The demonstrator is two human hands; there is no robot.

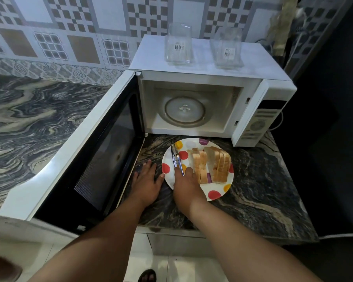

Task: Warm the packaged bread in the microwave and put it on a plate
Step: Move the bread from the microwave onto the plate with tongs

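Observation:
Several bread slices [211,164] stand on edge on a white plate [218,192] with coloured dots, on the counter in front of the white microwave [192,64]. Its door [86,151] is swung wide open to the left, and the glass turntable [184,111] inside is bare. My right hand [186,188] rests over the plate's left part, shut on metal tongs [176,158] that lie on the plate left of the bread, tips pointing toward the microwave. My left hand [146,180] lies flat on the counter with fingers spread, its thumb touching the plate's left rim.
Two clear glass jars [178,44] [226,49] stand on top of the microwave. The marbled counter [263,190] ends just below the plate; to the right is a dark gap. The open door blocks the space left of the plate. A tiled wall is behind.

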